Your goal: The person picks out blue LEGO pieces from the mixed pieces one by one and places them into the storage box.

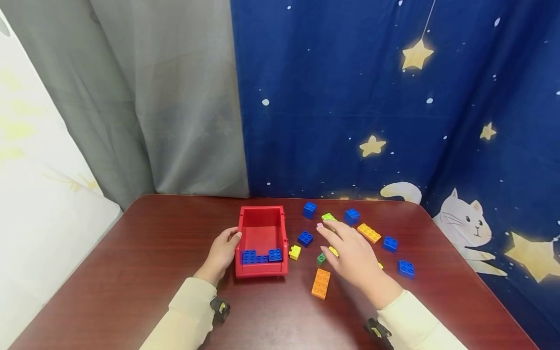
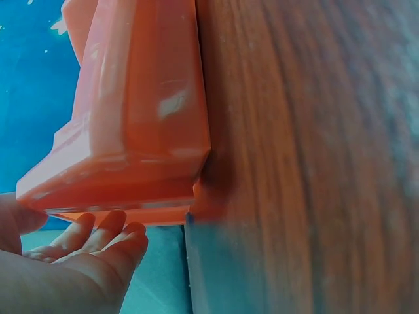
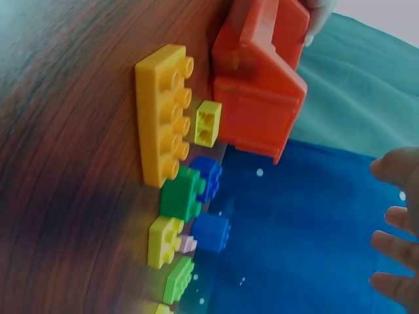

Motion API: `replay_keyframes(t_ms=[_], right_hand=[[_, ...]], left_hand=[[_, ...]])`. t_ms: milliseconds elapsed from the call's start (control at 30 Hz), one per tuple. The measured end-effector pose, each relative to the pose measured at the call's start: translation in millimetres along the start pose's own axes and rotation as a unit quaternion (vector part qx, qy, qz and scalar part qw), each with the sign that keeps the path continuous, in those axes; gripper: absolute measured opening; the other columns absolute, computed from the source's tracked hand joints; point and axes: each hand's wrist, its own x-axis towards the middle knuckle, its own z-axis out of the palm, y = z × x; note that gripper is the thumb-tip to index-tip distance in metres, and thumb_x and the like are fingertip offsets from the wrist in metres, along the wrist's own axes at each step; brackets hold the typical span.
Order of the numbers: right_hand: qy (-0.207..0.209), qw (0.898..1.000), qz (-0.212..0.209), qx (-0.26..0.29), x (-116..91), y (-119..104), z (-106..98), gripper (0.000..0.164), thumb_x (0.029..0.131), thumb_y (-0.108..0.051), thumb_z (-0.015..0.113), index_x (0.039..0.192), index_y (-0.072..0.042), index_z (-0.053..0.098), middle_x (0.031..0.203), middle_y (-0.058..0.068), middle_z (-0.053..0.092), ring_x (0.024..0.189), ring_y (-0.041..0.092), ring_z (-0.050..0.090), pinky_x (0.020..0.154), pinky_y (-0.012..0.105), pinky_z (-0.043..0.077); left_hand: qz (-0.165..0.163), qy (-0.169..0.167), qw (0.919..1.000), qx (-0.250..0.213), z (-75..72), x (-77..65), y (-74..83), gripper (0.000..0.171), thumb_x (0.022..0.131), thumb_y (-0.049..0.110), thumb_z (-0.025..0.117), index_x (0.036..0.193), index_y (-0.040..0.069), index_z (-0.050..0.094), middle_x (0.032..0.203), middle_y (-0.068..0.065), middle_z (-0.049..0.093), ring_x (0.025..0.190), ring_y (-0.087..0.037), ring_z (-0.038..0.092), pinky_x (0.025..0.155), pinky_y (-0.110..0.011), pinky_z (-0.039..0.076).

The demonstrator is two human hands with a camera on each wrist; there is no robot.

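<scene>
A red open bin (image 1: pixel 262 270) stands on the table with several blue bricks (image 1: pixel 261 256) lying along its near end. My left hand (image 1: pixel 222 255) holds the bin's left wall, thumb at the rim. In the left wrist view, its fingers (image 2: pixel 114 229) are bent close against the bin's edge. My right hand (image 1: pixel 352 253) hovers palm down over the scattered bricks, its fingers spread and holding nothing. Near its fingertips are a small pink brick (image 1: pixel 320 225), a lime brick (image 1: pixel 328 217) and a green brick (image 1: pixel 321 258). A yellow brick (image 1: pixel 333 251) is partly hidden beneath it.
An orange brick (image 1: pixel 321 283) lies nearest me, and a small yellow brick (image 1: pixel 295 252) sits beside the bin. More blue bricks (image 1: pixel 406 268) and a long yellow-orange brick (image 1: pixel 369 233) spread rightward. Curtains (image 1: pixel 332 97) hang behind the table's far edge.
</scene>
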Motion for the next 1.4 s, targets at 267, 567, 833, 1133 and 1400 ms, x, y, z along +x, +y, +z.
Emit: replay_keyframes(t_ms=[267, 567, 833, 1133, 1400], right_hand=[[-0.019, 0.999, 0.048, -0.006, -12, 9, -5, 0.057, 0.075, -0.02, 0.083, 0.128, -0.012, 0.063, 0.128, 0.013, 0.059, 0.113, 0.031, 0.059, 0.088, 0.046, 0.054], [-0.013, 0.997, 0.076, -0.014, -22, 18, -9, 0.056, 0.074, -0.017, 0.083, 0.126, -0.011, 0.063, 0.128, 0.014, 0.06, 0.113, 0.033, 0.059, 0.088, 0.05, 0.053], [0.007, 0.996, 0.088, -0.024, -33, 31, -11, 0.052, 0.073, -0.016, 0.083, 0.121, -0.009, 0.064, 0.126, 0.015, 0.06, 0.112, 0.035, 0.059, 0.087, 0.051, 0.053], [0.013, 0.994, 0.106, -0.032, -48, 43, -16, 0.053, 0.071, -0.014, 0.083, 0.12, -0.006, 0.063, 0.122, 0.016, 0.06, 0.109, 0.035, 0.059, 0.086, 0.051, 0.053], [-0.013, 0.987, 0.151, -0.043, -61, 53, -21, 0.049, 0.073, -0.012, 0.081, 0.119, -0.005, 0.064, 0.122, 0.018, 0.059, 0.107, 0.037, 0.059, 0.083, 0.053, 0.053]], left_hand=[[0.003, -0.005, 1.0, 0.004, -0.2, 0.9, -1.0, 0.046, 0.103, 0.022, 0.044, 0.143, 0.0, 0.039, 0.138, -0.025, 0.047, 0.123, -0.04, 0.048, 0.103, -0.054, 0.041], [0.004, -0.003, 1.0, 0.007, -0.9, 1.6, -1.0, 0.046, 0.103, 0.022, 0.044, 0.143, 0.001, 0.04, 0.139, -0.025, 0.046, 0.125, -0.041, 0.047, 0.104, -0.054, 0.039], [0.006, -0.004, 1.0, 0.006, -1.4, 1.3, -1.2, 0.045, 0.103, 0.021, 0.044, 0.142, 0.0, 0.04, 0.139, -0.026, 0.046, 0.125, -0.041, 0.047, 0.105, -0.055, 0.039], [0.003, -0.008, 1.0, 0.006, -1.3, 2.3, -1.1, 0.046, 0.103, 0.023, 0.043, 0.143, 0.001, 0.039, 0.14, -0.025, 0.045, 0.126, -0.041, 0.046, 0.105, -0.054, 0.039], [-0.001, -0.008, 1.0, 0.001, -1.5, 1.5, -0.8, 0.046, 0.103, 0.023, 0.043, 0.143, 0.001, 0.039, 0.14, -0.025, 0.045, 0.126, -0.041, 0.046, 0.105, -0.054, 0.039]])
